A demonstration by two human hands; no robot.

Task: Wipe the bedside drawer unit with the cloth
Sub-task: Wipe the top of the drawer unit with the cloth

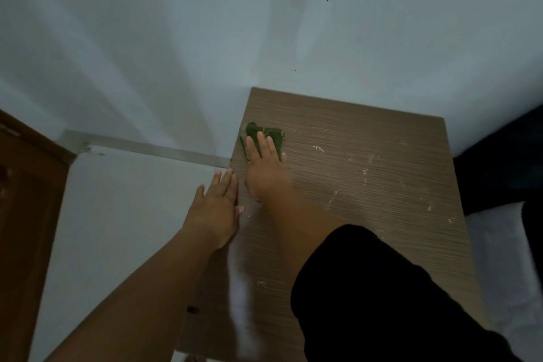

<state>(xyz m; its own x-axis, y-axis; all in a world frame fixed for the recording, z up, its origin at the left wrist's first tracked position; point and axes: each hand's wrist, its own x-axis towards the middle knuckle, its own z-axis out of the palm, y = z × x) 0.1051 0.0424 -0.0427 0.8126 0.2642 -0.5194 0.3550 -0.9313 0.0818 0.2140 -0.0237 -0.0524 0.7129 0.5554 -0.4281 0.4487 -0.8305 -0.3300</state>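
Black sleeve first, right under my chin, covering my right forearm as it reaches out across the wooden top of the bedside drawer unit. Beside it my bare left arm runs up to my left hand, fingers straight and together, palm lying against the unit's left edge and holding nothing, steadying things, I'd say. Further out, my right hand lies flat with fingers extended, pressing down on the green cloth, which sits bunched under my fingertips near the far left corner of the top. So I'm mid-wipe on the top surface. Pale specks and streaks are scattered over the right and middle of the wood, so I reckon there's plenty left to do. Next I'd need to drag the cloth rightward across those marks, keeping firm, even pressure so it doesn't slip out from under my fingers. Beyond it all, the pale wall.
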